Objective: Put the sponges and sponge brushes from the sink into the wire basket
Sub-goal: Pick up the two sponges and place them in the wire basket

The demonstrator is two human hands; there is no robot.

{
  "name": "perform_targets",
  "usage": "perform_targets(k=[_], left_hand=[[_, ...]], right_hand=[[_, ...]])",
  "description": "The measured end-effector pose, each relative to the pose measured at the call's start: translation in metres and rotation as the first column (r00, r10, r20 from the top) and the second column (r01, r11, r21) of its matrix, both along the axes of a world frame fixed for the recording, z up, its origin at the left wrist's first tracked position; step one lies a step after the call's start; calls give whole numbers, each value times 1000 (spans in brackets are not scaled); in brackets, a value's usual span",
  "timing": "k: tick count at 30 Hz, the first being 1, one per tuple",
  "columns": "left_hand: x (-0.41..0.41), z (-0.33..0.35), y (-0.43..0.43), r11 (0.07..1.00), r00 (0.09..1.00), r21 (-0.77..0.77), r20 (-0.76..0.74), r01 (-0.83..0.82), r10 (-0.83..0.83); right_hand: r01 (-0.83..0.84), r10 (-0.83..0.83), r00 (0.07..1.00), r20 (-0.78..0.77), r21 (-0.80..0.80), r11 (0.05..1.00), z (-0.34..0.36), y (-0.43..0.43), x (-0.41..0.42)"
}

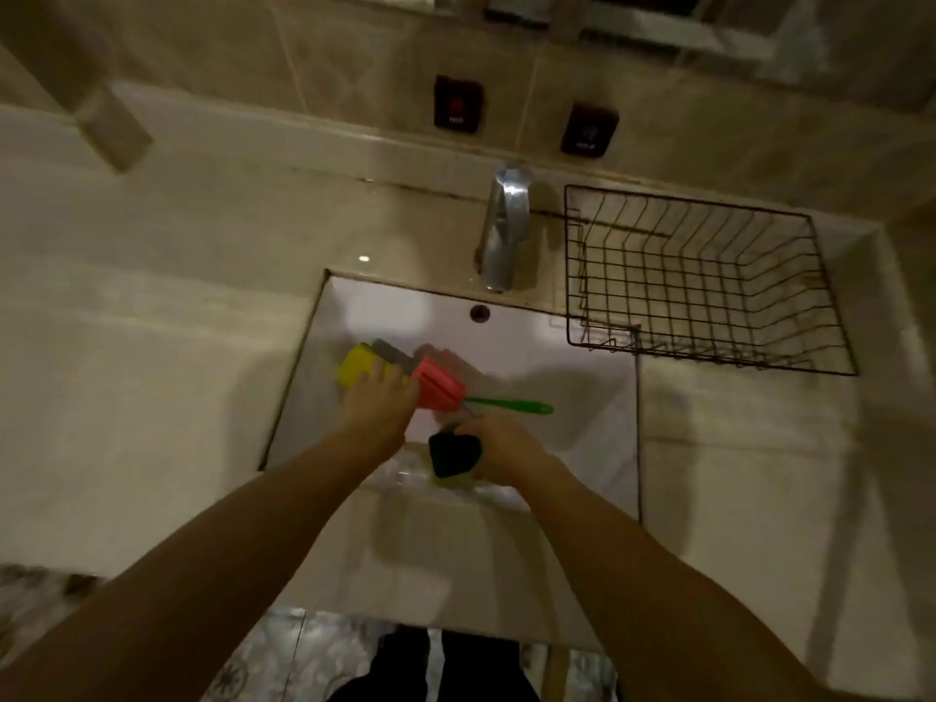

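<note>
Two hands work inside the sink (557,347), whose bowl sits just left of the empty wire basket (709,286) on the counter: farthest from the basket, the left hand (377,402) lies fingers-down over a yellow sponge (354,369) with a grey sponge (392,356) beside it, its grip not clear, and touches the red sponge brush (438,385) with its green handle (511,406). Nearer the basket, the right hand (499,448) is closed around a dark green sponge (453,450) (yellow underneath). This looks like the pick-up step; next, I judge, that sponge must be lifted over the sink's edge to the basket and released.
</note>
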State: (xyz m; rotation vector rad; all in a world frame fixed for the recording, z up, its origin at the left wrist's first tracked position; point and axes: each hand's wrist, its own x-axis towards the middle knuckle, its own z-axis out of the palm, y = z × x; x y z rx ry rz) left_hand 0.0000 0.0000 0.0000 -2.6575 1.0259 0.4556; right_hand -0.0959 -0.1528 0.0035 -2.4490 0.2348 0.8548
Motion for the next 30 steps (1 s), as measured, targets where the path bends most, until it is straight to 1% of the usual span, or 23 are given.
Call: perform_targets(k=[1, 2, 3, 4, 5, 6, 9, 10, 11, 14, 16, 18, 20, 21, 22, 24, 26, 30], left_hand=[[8, -2, -3, 999, 1000, 43, 19, -20, 19], [15, -3, -6, 999, 998, 38, 55, -37, 34], [22, -10, -6, 997, 996, 57, 78, -50, 46], [27, -14, -6, 996, 992, 64, 113, -57, 50], [33, -20, -6, 994, 991, 78, 110, -82, 73], [37, -26, -5, 991, 990, 89, 106, -99, 89], [43, -40, -1, 988, 993, 135, 99, -77, 64], [44, -43, 0, 987, 994, 146, 103, -61, 46], [44, -45, 2, 988, 994, 147, 104, -54, 39], [41, -46, 7, 983, 997, 173, 37, -66, 61], [37, -42, 10, 973, 996, 215, -19, -83, 90], [30, -35, 13, 964, 985, 237, -91, -122, 147], [22, -23, 17, 968, 972, 195, -143, -159, 188], [18, -17, 19, 974, 973, 170, -146, -152, 177], [13, -10, 22, 981, 978, 143, -142, -135, 155], [3, 3, 31, 993, 986, 59, -127, -98, 105], [-7, 17, 39, 999, 995, -5, -88, -48, 47], [-27, 52, 42, 997, 997, -42, 57, 61, -59]], right_hand=[[27, -27, 1000, -16, 9, 1000, -8, -3, 3], [97, -95, 995, -38, 57, 994, -11, -6, 3], [95, -93, 995, -25, 91, 991, -16, -7, -1], [75, -75, 997, -4, 85, 994, -25, -8, -6], [43, -45, 998, 34, 62, 997, -33, -9, -8], [59, -61, 998, 33, 43, 997, -40, -9, -8], [-96, 86, 992, -90, -116, 989, -54, -7, -2], [-125, 109, 986, -126, -126, 984, -59, -8, 1], [-142, 126, 984, -123, -129, 982, -63, -8, 3], [-161, 159, 987, -25, -142, 977, -73, -9, 2], [-114, 121, 991, 54, -125, 986, -75, -9, -3], [-45, 53, 992, 113, -76, 996, -67, -7, -8], [55, -55, 989, 136, -1, 998, -52, -6, -13], [83, -83, 987, 140, 8, 997, -44, -5, -16], [95, -92, 986, 141, -10, 995, -36, -5, -20], [113, -99, 985, 143, -97, 989, -18, -2, -29], [149, -130, 981, 141, -138, 979, 3, 3, -41], [183, -147, 966, 210, -164, 969, 46, 13, -65]])
